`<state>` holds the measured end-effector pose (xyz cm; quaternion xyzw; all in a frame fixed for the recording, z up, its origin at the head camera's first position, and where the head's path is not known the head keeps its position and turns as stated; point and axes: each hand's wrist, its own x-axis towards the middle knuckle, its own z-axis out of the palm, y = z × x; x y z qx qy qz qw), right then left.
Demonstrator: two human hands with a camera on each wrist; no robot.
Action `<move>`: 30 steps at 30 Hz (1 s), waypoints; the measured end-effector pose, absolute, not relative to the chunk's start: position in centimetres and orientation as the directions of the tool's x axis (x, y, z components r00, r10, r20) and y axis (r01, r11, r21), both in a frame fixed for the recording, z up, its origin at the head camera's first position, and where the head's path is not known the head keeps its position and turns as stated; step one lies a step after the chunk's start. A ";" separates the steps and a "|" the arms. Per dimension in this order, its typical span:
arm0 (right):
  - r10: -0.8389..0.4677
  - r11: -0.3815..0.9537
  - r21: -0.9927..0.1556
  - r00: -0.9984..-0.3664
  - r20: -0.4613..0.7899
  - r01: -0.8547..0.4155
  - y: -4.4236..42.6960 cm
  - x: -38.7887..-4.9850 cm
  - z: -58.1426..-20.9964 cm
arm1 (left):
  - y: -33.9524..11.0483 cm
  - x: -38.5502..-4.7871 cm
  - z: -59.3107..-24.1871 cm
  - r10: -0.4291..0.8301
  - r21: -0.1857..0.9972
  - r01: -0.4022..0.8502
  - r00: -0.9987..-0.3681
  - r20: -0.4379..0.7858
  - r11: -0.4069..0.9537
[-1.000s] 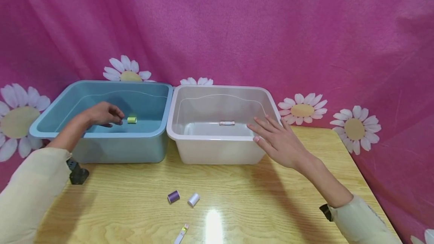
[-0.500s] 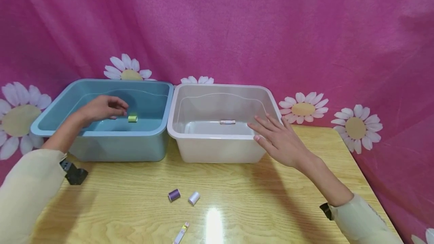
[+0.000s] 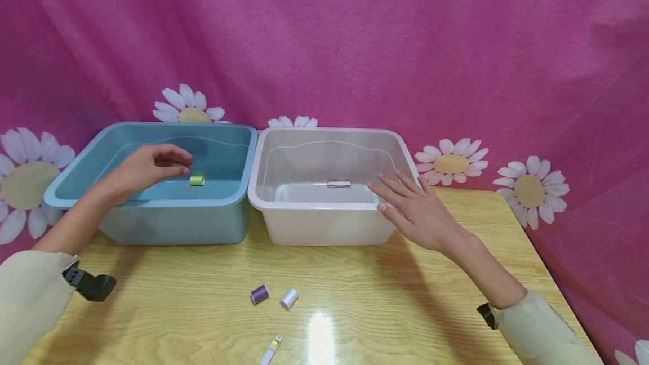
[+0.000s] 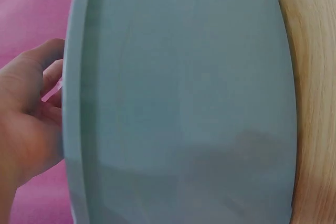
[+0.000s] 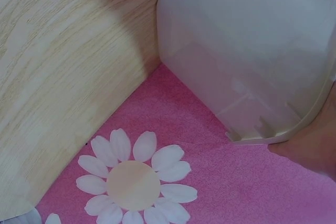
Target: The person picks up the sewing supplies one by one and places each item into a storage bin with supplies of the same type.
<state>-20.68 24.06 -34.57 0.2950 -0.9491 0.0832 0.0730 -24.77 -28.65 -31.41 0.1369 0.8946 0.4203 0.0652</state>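
Note:
My left hand (image 3: 147, 168) hovers above the blue-grey tub (image 3: 172, 224), fingers loosely bent with nothing visible between them. In the left wrist view that hand (image 4: 31, 114) is partly hidden behind the tub's rim (image 4: 76, 103). A yellow-green thread spool (image 3: 196, 181) lies on the tub's floor, just beyond the fingertips. Over the right front corner of the whitish tub (image 3: 324, 227), my right hand (image 3: 418, 210) is spread with straight fingers; whether it touches the rim is unclear. Inside that tub lies a small, narrow whitish object (image 3: 338, 183) with reddish edges.
On the wooden table (image 3: 203, 303), in front of the tubs, lie a purple thread spool (image 3: 259, 294) and a white thread spool (image 3: 289, 298). Nearer is a narrow white piece (image 3: 271, 351) with a yellow patch. A pink flowered cloth (image 3: 355, 44) hangs behind.
My left hand has lifted slightly inside the tub's outline, with the thumb now more in sight, and its forearm has shifted left and back. The right hand and the loose objects stay put.

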 end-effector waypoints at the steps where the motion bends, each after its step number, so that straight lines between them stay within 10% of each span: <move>1: -0.548 0.812 -0.115 -0.815 0.189 -0.572 24.1 -20.7 -34.6 | -28.6 -24.5 -31.3 0.299 0.771 0.192 -0.954 0.003 0.608; 30: -0.549 0.810 -0.118 -0.813 0.195 -0.575 24.1 -20.8 -34.6 | -24.4 -16.9 -30.1 0.445 0.830 0.387 -0.875 0.193 0.402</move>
